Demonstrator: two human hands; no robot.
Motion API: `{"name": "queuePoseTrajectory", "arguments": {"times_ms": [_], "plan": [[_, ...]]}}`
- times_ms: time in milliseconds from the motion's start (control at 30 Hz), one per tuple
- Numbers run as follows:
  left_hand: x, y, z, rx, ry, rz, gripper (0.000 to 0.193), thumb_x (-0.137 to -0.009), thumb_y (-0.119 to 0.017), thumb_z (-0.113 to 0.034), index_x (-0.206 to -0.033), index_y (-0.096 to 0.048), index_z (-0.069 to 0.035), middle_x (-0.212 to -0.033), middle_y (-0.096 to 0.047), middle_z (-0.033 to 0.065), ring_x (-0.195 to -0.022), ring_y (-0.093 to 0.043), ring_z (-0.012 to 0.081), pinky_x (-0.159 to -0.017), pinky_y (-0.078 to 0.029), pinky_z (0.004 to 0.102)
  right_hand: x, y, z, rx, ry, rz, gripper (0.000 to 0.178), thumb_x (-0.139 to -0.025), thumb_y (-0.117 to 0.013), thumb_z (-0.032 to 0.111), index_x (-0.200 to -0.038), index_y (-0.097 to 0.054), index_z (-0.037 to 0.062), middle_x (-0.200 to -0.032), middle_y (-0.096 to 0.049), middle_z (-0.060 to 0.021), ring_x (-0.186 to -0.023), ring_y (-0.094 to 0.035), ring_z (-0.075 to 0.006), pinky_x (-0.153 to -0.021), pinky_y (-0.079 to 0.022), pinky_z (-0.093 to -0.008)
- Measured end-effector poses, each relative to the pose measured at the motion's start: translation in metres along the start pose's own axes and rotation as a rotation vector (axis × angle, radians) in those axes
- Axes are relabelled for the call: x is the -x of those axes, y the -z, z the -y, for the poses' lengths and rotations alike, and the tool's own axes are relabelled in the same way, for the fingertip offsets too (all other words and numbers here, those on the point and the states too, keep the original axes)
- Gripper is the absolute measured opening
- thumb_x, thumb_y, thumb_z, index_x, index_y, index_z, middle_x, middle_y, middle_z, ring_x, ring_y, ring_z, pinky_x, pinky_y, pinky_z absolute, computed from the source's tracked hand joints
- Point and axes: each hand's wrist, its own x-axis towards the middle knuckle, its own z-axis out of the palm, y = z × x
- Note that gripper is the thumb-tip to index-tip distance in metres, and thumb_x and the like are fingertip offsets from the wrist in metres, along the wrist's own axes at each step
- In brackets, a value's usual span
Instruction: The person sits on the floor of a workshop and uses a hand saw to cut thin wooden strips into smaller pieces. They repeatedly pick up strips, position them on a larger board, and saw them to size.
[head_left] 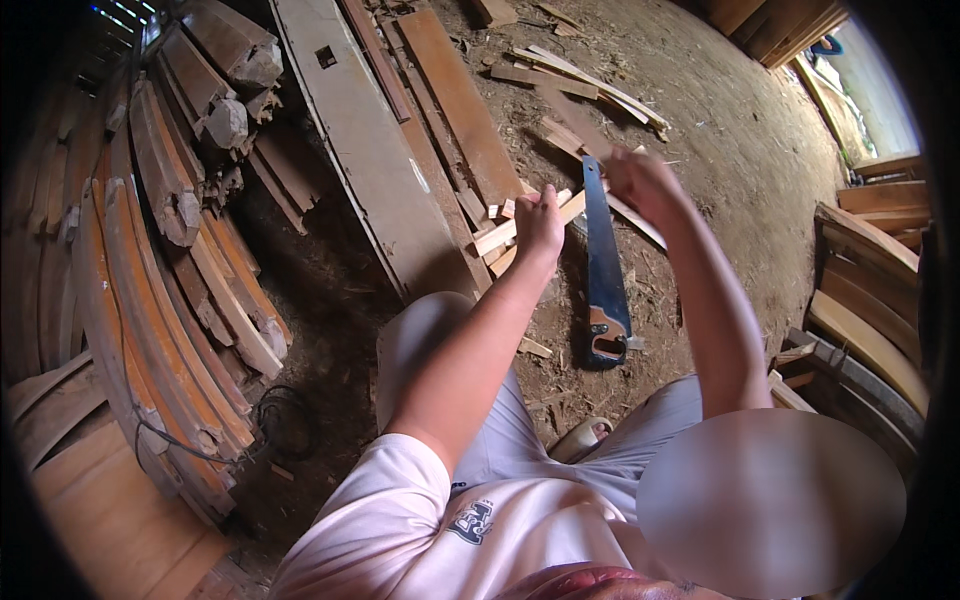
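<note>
My left hand point(540, 228) is closed round a thin pale wooden strip point(572, 207), among several cut strips at the end of a brown board. Farther right, my right hand point(645, 186) is curled into a fist. A blurred brownish length runs up and left from its fingers; whether the hand grips it I cannot make out. Between my forearms a handsaw point(603, 260) lies on the ground, its dark blade pointing away from me and its wood-and-black handle nearest my feet.
A long grey plank point(360, 140) and a brown board point(465, 105) lie to the left. Stacked old timbers point(150, 260) fill the far left. Loose strips point(590, 80) lie ahead on the dirt floor point(750, 160). More timber point(870, 285) is piled at the right.
</note>
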Motion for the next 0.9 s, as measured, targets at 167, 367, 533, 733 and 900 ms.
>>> {"name": "queuePoseTrajectory", "arguments": {"times_ms": [167,367,533,733,900], "plan": [[-0.002,0.0,-0.001,-0.114,0.133,0.114,0.062,-0.099,-0.052,-0.045,-0.123,-0.053,0.012,-0.126,-0.059,0.0322,-0.119,-0.059,0.0383,-0.103,-0.044,0.0435,-0.063,0.012,0.081,0.935,0.037,-0.734,0.063,-0.094,-0.067,0.041,-0.136,-0.048,-0.0016,-0.12,-0.065,-0.0276,-0.109,-0.068,-0.0404,-0.09,-0.057,-0.0474],[-0.004,0.001,0.007,-0.068,0.054,0.254,0.043,-0.098,-0.058,-0.032,-0.106,-0.057,0.011,-0.098,-0.067,0.0175,-0.09,-0.062,0.0219,-0.081,-0.05,0.0366,-0.032,0.037,0.003,1.147,0.089,-0.701,0.051,-0.092,-0.058,0.024,-0.134,-0.052,-0.0021,-0.137,-0.055,-0.0323,-0.123,-0.06,-0.0456,-0.102,-0.051,-0.0497],[-0.001,-0.01,0.017,0.024,0.083,0.265,0.032,-0.099,-0.06,-0.03,-0.093,-0.056,0.001,-0.086,-0.057,0.0064,-0.078,-0.052,0.0139,-0.073,-0.047,0.0327,0.001,0.09,-0.14,1.32,-0.252,-0.249,0.043,-0.092,-0.063,0.031,-0.119,-0.068,-0.0022,-0.116,-0.069,-0.0306,-0.11,-0.069,-0.042,-0.095,-0.055,-0.0452],[-0.011,0.001,0.023,-0.092,0.086,0.222,0.036,-0.097,-0.051,-0.02,-0.123,-0.059,0.005,-0.122,-0.064,0.0211,-0.115,-0.06,0.0281,-0.103,-0.046,0.0384,0.056,0.04,-0.234,1.023,-0.179,-0.519,0.09,-0.08,-0.08,0.057,-0.142,-0.049,-0.0014,-0.135,-0.058,-0.0263,-0.126,-0.057,-0.0418,-0.104,-0.048,-0.0483],[-0.037,0.031,0.01,0.108,0.051,-0.083,0.033,-0.095,-0.056,-0.016,-0.123,-0.064,-0.002,-0.131,-0.061,0.0183,-0.125,-0.054,0.0257,-0.111,-0.037,0.0388,0.07,0.0,-0.221,1.045,-0.045,-0.589,0.106,-0.069,-0.086,0.06,-0.146,-0.043,0.0014,-0.133,-0.057,-0.0221,-0.124,-0.056,-0.0384,-0.103,-0.049,-0.0473]]}}
